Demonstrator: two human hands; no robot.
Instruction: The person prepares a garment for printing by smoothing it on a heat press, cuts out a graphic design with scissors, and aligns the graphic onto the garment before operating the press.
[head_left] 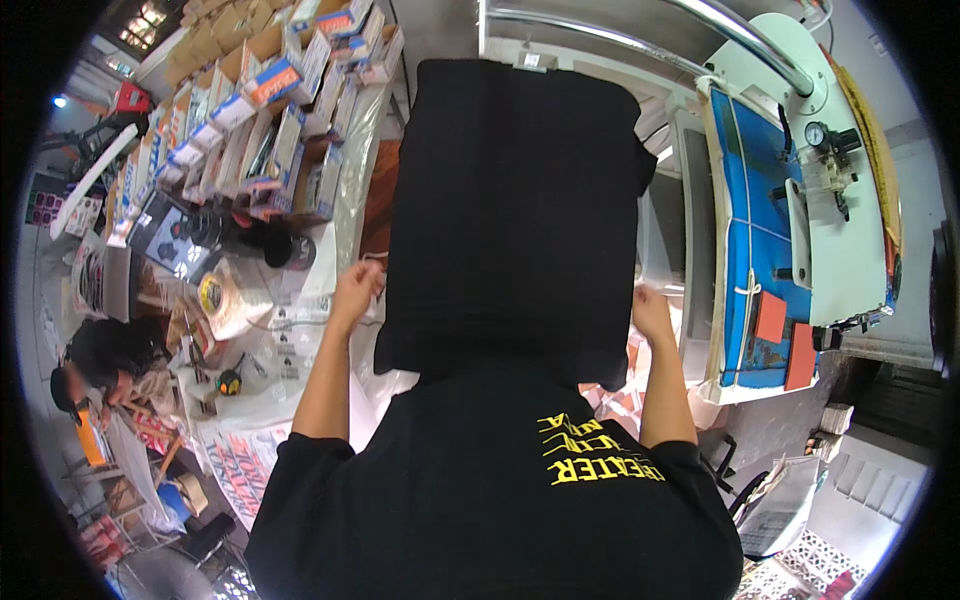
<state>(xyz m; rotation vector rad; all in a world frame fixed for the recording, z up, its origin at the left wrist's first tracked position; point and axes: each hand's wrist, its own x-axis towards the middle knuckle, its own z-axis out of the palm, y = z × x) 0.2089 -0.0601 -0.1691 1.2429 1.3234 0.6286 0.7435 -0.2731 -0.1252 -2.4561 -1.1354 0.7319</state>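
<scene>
A black T-shirt (pixel 515 210) lies spread flat over a board in front of me, a sleeve-like fold sticking out at its upper right. At its left edge is my left hand (pixel 358 292), its fingers curled in against the cloth. My right hand (pixel 653 312) is at the right edge at about the same height, fingers closed on the fabric, the tips partly hidden. The near end of the T-shirt hangs down close to my body. Most of the board underneath is covered.
On the right stands a press machine (pixel 845 240) with a gauge and a blue panel (pixel 755 235). A metal bar (pixel 750 40) crosses overhead. Boxes of packets (pixel 250 120) crowd the left table, beside a tape roll (pixel 210 294). Another person (pixel 110 350) bends over work at far left.
</scene>
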